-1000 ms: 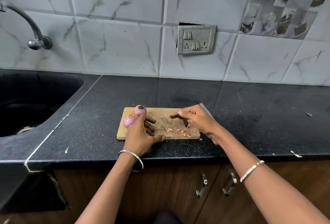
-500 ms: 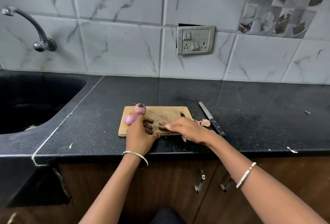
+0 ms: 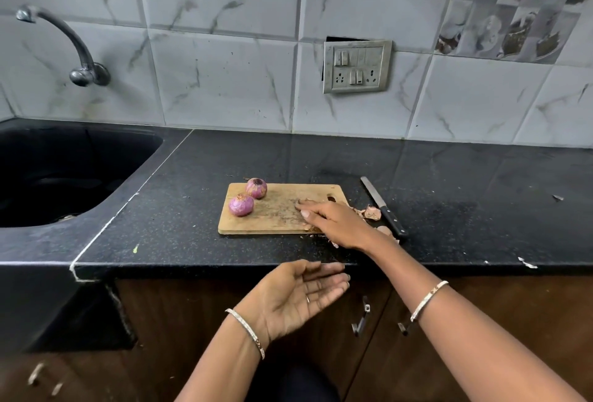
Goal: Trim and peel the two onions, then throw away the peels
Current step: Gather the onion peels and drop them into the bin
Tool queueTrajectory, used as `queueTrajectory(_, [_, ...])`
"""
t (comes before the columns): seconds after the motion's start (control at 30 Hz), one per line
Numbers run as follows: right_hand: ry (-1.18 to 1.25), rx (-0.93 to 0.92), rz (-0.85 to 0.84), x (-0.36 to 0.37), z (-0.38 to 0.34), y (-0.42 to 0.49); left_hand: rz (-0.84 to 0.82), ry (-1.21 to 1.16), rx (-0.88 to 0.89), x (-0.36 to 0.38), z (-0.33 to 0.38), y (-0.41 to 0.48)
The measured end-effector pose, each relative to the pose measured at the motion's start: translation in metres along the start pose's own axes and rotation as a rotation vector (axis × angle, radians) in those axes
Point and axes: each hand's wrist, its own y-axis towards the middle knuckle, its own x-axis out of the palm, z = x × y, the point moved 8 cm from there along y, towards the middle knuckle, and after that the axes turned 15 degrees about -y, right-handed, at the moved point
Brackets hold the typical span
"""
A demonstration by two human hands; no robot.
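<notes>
Purple, 2 onions [image 3: 241,205] sit trimmed-end up

**Your bench, head view: items on hand**

- One wooden board [image 3: 272,218] on the black bench [image 3: 179,209].
- Two purple onions at its left end, just beside each other: far onion [image 3: 256,188], near onion [image 3: 241,205].
- Your right hand [image 3: 333,222] lies flat on the board's right end, fingers straight.
- Peels [image 3: 370,211] lie between board and knife [image 3: 382,206].
- Your left hand [image 3: 301,292] is palm up with straight fingers, below the bench's front edge.
</notes>
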Motion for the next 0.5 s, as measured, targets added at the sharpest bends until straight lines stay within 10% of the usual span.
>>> queueTrajectory(0.27, [0.432, 0.095, 0.196, -0.048, 0.013, -0.025, -0.032, -0.218, -0.209, -0.016, -0.027, 0.019])
queueTrajectory(0.5, [0.033, 0.120, -0.019, -0.029, 0.010, -0.022, -0.016, -0.263, -0.271, -0.018, -0.035, 0.031])
